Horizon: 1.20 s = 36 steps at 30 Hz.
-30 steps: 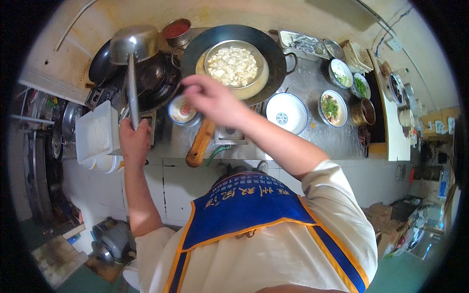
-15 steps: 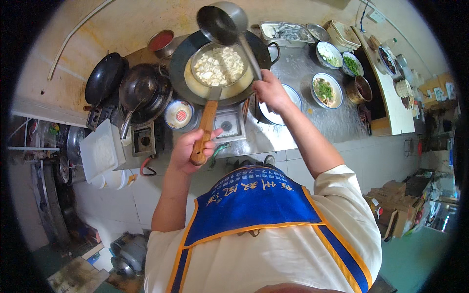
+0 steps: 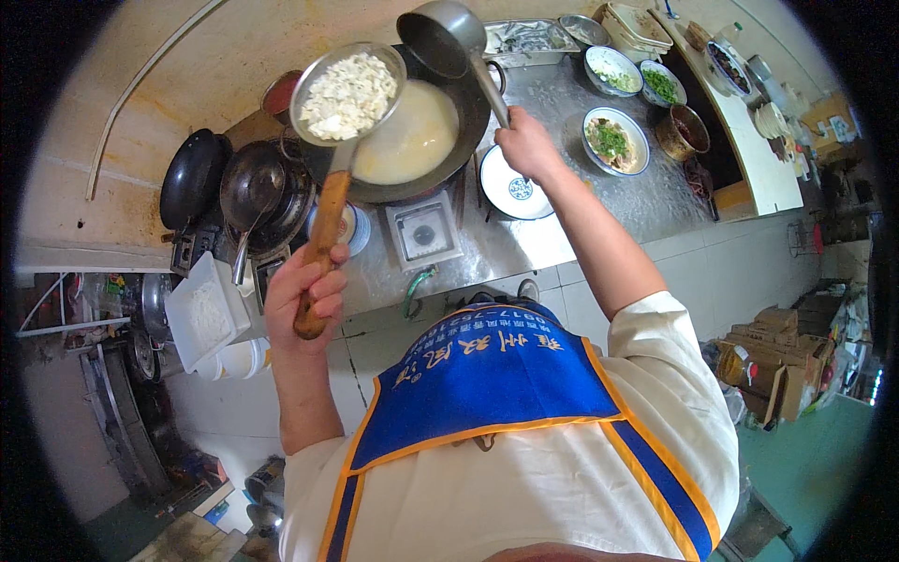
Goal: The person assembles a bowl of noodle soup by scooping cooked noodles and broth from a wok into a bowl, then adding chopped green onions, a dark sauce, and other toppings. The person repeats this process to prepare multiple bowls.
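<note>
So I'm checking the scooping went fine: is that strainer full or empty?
Full: the strainer in the left hand holds a heap of white pieces.

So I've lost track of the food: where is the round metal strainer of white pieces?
In the head view, upper left: the left hand holds the metal strainer above the wok's left rim.

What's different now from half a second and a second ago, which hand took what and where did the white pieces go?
The left hand has lifted the wooden-handled strainer out of the wok; the white pieces now sit in it, leaving pale broth. A second ago that hand held the ladle, which has passed to the right hand, raised over the wok's far rim. Unchanged: the bowls of greens and the dark pans at left.
</note>
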### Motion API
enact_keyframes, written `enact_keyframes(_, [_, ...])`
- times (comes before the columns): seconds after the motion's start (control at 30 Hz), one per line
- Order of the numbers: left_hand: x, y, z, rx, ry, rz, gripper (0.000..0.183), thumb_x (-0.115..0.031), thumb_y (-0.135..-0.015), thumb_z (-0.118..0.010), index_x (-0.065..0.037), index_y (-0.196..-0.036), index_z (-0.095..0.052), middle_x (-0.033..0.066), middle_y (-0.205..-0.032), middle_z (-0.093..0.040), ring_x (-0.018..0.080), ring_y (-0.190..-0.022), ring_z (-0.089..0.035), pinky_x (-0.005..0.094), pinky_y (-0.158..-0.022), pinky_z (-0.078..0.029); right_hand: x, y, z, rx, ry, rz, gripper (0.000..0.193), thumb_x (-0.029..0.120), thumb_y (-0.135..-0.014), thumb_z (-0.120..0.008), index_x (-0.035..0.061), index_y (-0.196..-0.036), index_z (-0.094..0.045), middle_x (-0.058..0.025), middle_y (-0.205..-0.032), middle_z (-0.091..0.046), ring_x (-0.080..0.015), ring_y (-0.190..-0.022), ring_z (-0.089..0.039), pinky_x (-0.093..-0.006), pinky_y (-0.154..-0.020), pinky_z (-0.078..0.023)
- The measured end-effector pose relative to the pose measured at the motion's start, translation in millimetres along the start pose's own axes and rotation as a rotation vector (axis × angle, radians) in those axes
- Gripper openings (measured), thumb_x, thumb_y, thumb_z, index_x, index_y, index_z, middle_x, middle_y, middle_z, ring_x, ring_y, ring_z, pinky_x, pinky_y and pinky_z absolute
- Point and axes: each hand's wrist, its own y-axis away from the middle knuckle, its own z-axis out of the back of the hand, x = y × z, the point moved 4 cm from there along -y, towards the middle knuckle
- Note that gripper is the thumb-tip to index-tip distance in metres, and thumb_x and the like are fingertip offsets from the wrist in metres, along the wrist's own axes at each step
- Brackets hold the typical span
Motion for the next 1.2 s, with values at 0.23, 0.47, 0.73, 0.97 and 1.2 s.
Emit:
enact_keyframes(0.23, [-22.7,6.7,-11.9,0.020,-0.113,-0.116,0.048,0.003,-0.090,-0.047,0.011,-0.133,-0.028,0.0189,-0.111,-0.044,0.0085,-0.066,-0.045,0.0195,-0.044,-0.044,16.1,1.9,-33.3,0.098,0.286,0.101,0.027,0.010,-0.084,-0.051,-0.0095,-0.102,-0.051,-0.0353,-0.097,-0.063,-0.0483,-0.094,-0.063,-0.0524,-0.085,-0.049])
enact_keyframes(0.47, [-30.4,7.7,-9.3,0.057,-0.114,-0.122,0.050,0.002,-0.089,-0.048,0.010,-0.136,-0.031,0.0195,-0.112,-0.046,0.0093,-0.068,-0.046,0.0202,-0.046,-0.045,2.0,32.7,-59.0,0.543,-0.227,-0.197,0.010,0.005,-0.087,-0.049,-0.0039,-0.086,-0.054,-0.0214,-0.073,-0.061,-0.0301,-0.066,-0.064,-0.0407,-0.055,-0.049])
enact_keyframes(0.73, [-29.6,9.3,3.9,0.017,-0.103,-0.098,0.050,0.002,-0.088,-0.049,0.009,-0.135,-0.031,0.0196,-0.113,-0.046,0.0101,-0.067,-0.048,0.0210,-0.047,-0.047,7.1,74.8,-42.4,0.763,-1.371,-0.821,0.016,0.011,-0.098,-0.043,-0.0018,-0.090,-0.050,-0.0003,-0.065,-0.044,-0.0070,-0.049,-0.038,-0.0201,-0.041,-0.034])
enact_keyframes(0.97, [-24.1,19.4,16.5,-0.041,-0.149,-0.106,0.050,0.001,-0.087,-0.051,0.009,-0.133,-0.033,0.0193,-0.111,-0.049,0.0100,-0.065,-0.048,0.0212,-0.046,-0.048,16.2,94.5,-4.5,0.664,-1.442,-0.752,0.017,0.015,-0.096,-0.048,-0.0001,-0.089,-0.051,-0.0002,-0.061,-0.043,-0.0096,-0.047,-0.040,-0.0217,-0.039,-0.034])
enact_keyframes(1.2, [-8.4,28.1,29.6,-0.116,-0.224,-0.040,0.045,0.000,-0.087,-0.052,0.008,-0.129,-0.037,0.0177,-0.107,-0.053,0.0098,-0.063,-0.049,0.0221,-0.045,-0.049,33.6,86.5,35.8,0.573,-1.441,-0.633,0.014,0.009,-0.097,-0.044,-0.0017,-0.090,-0.051,-0.0001,-0.061,-0.044,-0.0071,-0.046,-0.039,-0.0200,-0.038,-0.035])
